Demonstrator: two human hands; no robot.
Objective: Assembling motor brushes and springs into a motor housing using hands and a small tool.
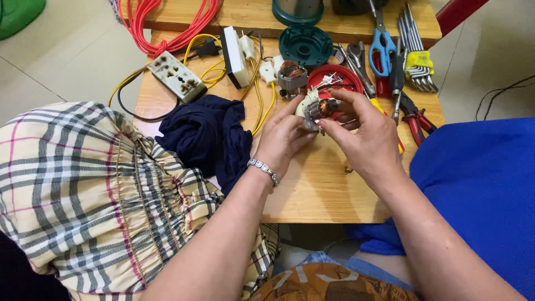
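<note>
Both of my hands meet over the wooden table (312,189) around a small motor rotor (319,110) with copper windings and a white end piece. My left hand (281,136), with a bracelet at the wrist, grips it from the left. My right hand (365,134) pinches its copper end from the right. Just behind it stand a motor stator with copper coils (292,78) and a red round lid (340,78).
A dark blue cloth (209,136) lies left of my hands. Farther back are a white power strip (176,76), yellow wires (259,103), red cable (167,22), a green round base (305,44), blue scissors (382,50), hex keys (418,61) and red pliers (415,120).
</note>
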